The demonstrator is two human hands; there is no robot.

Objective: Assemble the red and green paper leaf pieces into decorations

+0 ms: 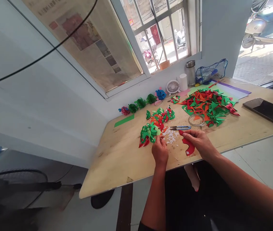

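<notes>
My right hand point(203, 144) pinches a small red felt-like piece point(181, 132) between thumb and fingertips. Below those fingers is a curved red piece point(189, 149) with a small white patch at its lower end. My left hand point(160, 151) is closed, fingertips together at the edge of a pile of green cut pieces point(149, 131); what it holds, if anything, I cannot make out. Between the hands lie scattered white paper bits point(171, 136). Blue-handled thread snips point(180, 127) rest just beyond them. Orange and red dotted pieces point(157, 121) are heaped farther back.
A large heap of red, orange and green scraps point(213, 106) covers the back right, with a tape roll point(196, 119) before it. A phone point(268, 110) lies at right. Along the wall stand a small fan point(173, 87), a glass bottle point(191, 73) and several felt figures point(141, 103).
</notes>
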